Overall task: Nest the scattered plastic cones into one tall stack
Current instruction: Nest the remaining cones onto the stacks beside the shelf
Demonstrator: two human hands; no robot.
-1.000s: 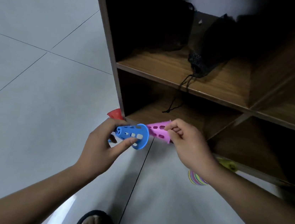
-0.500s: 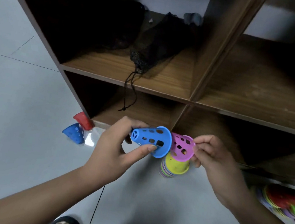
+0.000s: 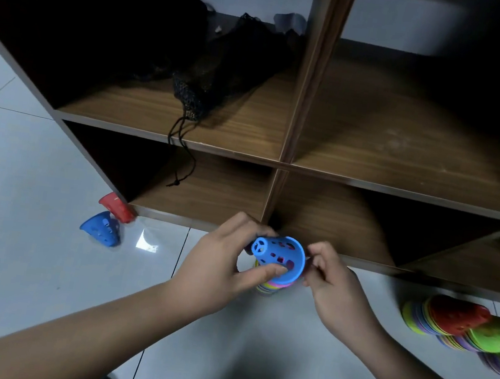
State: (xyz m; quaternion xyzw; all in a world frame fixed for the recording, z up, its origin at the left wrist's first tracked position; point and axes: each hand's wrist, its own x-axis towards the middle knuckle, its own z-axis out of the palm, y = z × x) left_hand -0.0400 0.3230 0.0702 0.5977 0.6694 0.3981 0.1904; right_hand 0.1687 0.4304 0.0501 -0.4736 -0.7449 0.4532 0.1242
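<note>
1. Holds a blue cone (image 3: 280,256) sideways in the left hand (image 3: 220,264), narrow end pointing left, wide rim facing right.
2. Has the left grip clamped on it: thumb along the lower wall near the rim, fingers wrapped behind the narrow end.
3. Sets the right hand (image 3: 332,281) against that wide rim with fingers curled. Cannot tell whether this grip pinches anything there.
4. Shows something pink or red through the holes in the blue cone's wall.
5. Directly below the hands, on the floor (image 3: 29,256): a nested stack (image 3: 266,289) of coloured cones, mostly hidden, with only yellow, pink and purple rims peeking out.
6. Farther left on the floor: a second blue cone (image 3: 102,229) on its side, just beside a red cone (image 3: 116,207) at the corner of the wooden shelf unit (image 3: 290,131).
7. At the right edge: a long row of nested cones (image 3: 446,320) lying down, red and green at its near end.
8. In the upper left compartment: a black mesh bag (image 3: 213,68), drawstring dangling over the shelf edge.
</note>
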